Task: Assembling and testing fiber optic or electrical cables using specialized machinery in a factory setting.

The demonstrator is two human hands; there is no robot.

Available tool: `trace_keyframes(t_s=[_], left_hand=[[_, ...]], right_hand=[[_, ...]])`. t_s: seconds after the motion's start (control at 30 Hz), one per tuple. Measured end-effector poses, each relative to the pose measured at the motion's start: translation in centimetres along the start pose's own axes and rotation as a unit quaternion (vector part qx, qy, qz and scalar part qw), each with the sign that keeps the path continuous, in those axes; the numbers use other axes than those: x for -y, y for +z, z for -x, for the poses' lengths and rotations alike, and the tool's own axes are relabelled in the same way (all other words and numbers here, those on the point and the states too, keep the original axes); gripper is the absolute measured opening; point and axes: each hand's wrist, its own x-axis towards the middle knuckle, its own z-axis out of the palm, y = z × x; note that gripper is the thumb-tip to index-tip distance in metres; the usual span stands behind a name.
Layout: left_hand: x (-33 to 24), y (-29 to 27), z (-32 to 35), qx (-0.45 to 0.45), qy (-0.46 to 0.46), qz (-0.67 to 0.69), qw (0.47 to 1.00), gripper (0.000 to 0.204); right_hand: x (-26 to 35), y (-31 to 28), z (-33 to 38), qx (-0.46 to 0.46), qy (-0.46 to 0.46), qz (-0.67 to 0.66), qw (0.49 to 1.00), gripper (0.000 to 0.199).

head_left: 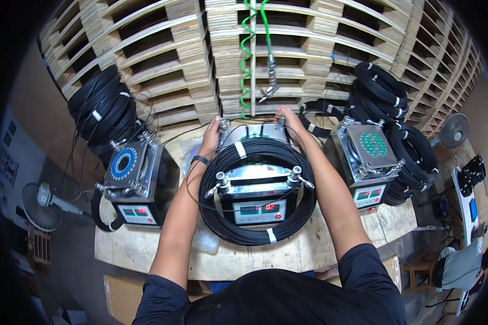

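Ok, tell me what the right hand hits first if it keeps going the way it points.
Probably the stacked wooden pallets behind the bench: the right hand points away from the person, over the middle machine's far edge. The hanging air nozzle sits just left; depth is unclear.

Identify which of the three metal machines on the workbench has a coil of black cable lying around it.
The middle machine, between the person's forearms: a black cable coil rings it, and both hands reach its far corners. The left machine and right machine have none around them.
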Motion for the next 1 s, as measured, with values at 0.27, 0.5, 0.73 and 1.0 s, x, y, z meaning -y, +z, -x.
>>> trace_keyframes(t_s=[0.27,0.5,0.73,1.0], left_hand=[[-0.3,-1.7,-0.8,0.032,0.035,-0.013,0.999,0.039],[-1.7,-0.3,-0.1,-0.009,-0.020,-0.071,0.997,0.039],[-3.1,0.5,1.9,0.000,0.007,0.044,0.999,0.031],[-3.8,0.6,2.3,-0.014,-0.025,0.051,0.998,0.032]], right_hand=[[0.6,1.2,-0.5,0.018,-0.004,-0.052,0.998,0.023],[0.7,0.2,-0.9,0.022,-0.016,-0.011,1.000,0.029],[2.4,1.2,0.9,-0.010,0.020,0.049,0.999,0.028],[1.3,-0.7,-0.4,-0.024,0.051,0.113,0.992,0.034]])
